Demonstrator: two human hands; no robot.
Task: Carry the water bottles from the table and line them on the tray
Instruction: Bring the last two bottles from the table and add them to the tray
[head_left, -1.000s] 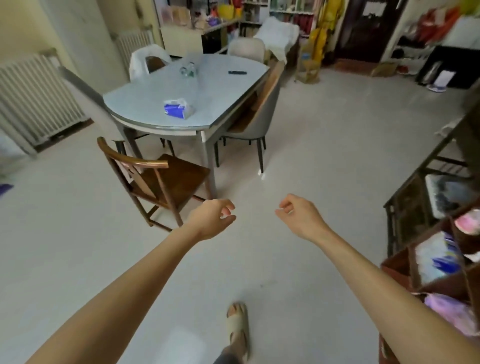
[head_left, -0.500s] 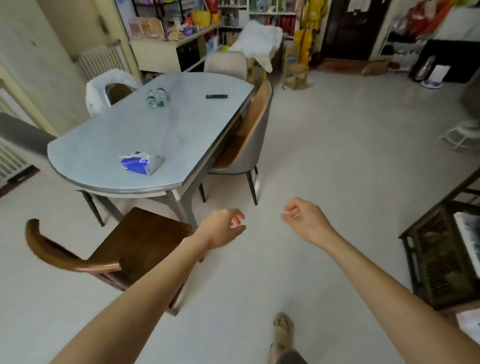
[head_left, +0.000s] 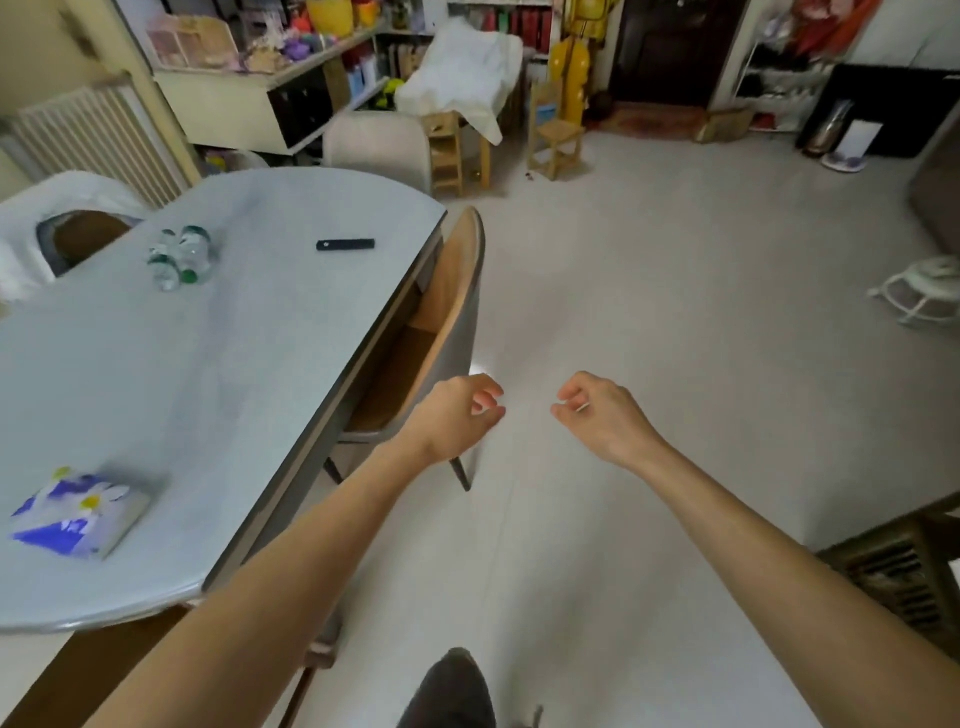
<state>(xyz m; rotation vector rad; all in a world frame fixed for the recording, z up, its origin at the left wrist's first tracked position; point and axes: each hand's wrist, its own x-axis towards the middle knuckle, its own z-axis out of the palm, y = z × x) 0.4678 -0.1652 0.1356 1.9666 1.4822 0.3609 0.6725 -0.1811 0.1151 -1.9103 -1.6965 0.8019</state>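
The pale blue-grey oval table top (head_left: 156, 374) has a darker grey edge band. The cluster of clear plastic water bottles (head_left: 179, 257) shows green caps and, I think, green labels, though they're blurry. The slim remote-shaped thing (head_left: 345, 244) is flat black. The soft tissue pack (head_left: 78, 512) is white with purple-blue patches and a daisy print with yellow centres. The tucked-in chair (head_left: 447, 312) is tan inside, grey outside. The floor (head_left: 675, 312) is plain off-white.

Clear green-capped water bottles (head_left: 179, 257) stand clustered on the table's (head_left: 156, 364) far end.
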